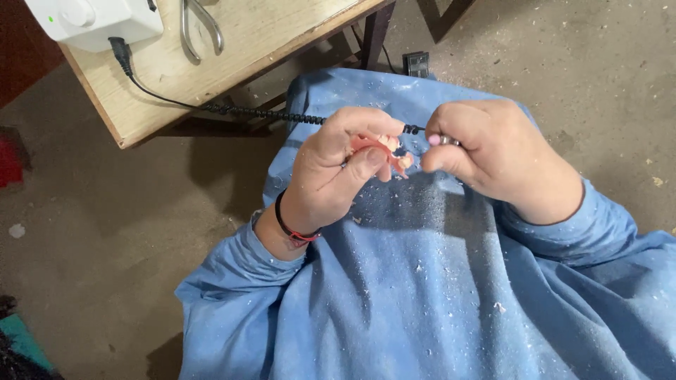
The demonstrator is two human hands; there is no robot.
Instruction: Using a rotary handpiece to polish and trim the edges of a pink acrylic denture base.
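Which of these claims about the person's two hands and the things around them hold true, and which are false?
1. The left hand holds a small pink piece with teeth. True.
2. The right hand is empty. False: it grips a slim metal handpiece with a coiled black cord.
3. The cord runs to a white box on the wooden table. True.
4. The blue gown is spotless. False: pale dust and chips speckle it.
5. Metal pliers lie on the floor. False: they lie on the table.
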